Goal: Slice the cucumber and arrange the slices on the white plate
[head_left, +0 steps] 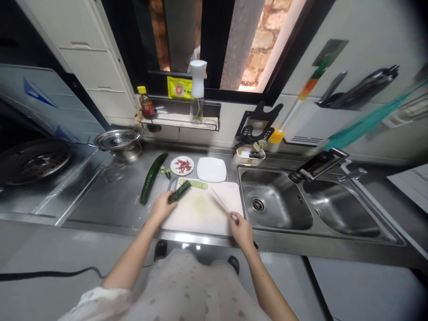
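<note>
My left hand (pixel 162 206) is closed round the lower end of a dark green cucumber piece (pixel 180 191), held at the left side of the white cutting board (pixel 200 218). A kitchen knife (pixel 220 200) is in my right hand (pixel 241 229), gripped by its handle, its blade pointing up and left over the board. Thin cucumber slices (pixel 197 184) lie in an overlapping row along the board's far edge. A whole cucumber (pixel 152 178) rests on the steel counter to the left, with small cucumber ends (pixel 165 172) beside it.
Behind the board stand a plate of chopped reddish bits (pixel 182 165) and a white square plate (pixel 211 170). A lidded steel pot (pixel 120 145) is at the back left. The double sink (pixel 277 200) with a black faucet (pixel 317 165) adjoins the board's right side.
</note>
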Tool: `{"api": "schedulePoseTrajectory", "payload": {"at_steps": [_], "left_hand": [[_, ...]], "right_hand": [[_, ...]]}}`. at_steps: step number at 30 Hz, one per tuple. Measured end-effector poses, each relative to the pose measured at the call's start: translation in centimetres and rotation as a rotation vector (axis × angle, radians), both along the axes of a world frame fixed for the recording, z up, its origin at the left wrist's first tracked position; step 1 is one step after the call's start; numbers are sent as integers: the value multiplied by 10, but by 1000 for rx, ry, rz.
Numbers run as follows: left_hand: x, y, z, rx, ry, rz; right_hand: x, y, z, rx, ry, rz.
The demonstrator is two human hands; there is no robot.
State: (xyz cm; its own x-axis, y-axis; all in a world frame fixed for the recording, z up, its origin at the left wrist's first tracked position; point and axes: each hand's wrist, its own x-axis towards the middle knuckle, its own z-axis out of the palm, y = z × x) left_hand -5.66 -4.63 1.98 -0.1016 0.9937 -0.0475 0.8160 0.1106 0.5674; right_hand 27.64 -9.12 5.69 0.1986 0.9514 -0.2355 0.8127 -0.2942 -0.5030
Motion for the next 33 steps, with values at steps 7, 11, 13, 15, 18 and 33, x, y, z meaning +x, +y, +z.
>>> {"api": "schedulePoseTrajectory", "payload": {"at_steps": [7, 11, 13, 15, 18, 33], "left_hand": [[-28, 12, 9, -115, 247, 306], [-35, 18, 4, -187, 333, 362], [-36, 21, 1, -206, 347, 367], [-37, 24, -1, -224, 359, 366], [-39, 28, -3, -251, 380, 371], [-35, 17, 6, -165, 375, 333]], "right_hand": [[3, 2, 2, -12, -3, -21], [-1, 4, 1, -11, -18, -12], [-3, 5, 0, 3, -7, -3], [-4, 5, -2, 19, 8, 4], [-5, 6, -3, 24, 11, 12], [-8, 6, 4, -11, -7, 13]]}}
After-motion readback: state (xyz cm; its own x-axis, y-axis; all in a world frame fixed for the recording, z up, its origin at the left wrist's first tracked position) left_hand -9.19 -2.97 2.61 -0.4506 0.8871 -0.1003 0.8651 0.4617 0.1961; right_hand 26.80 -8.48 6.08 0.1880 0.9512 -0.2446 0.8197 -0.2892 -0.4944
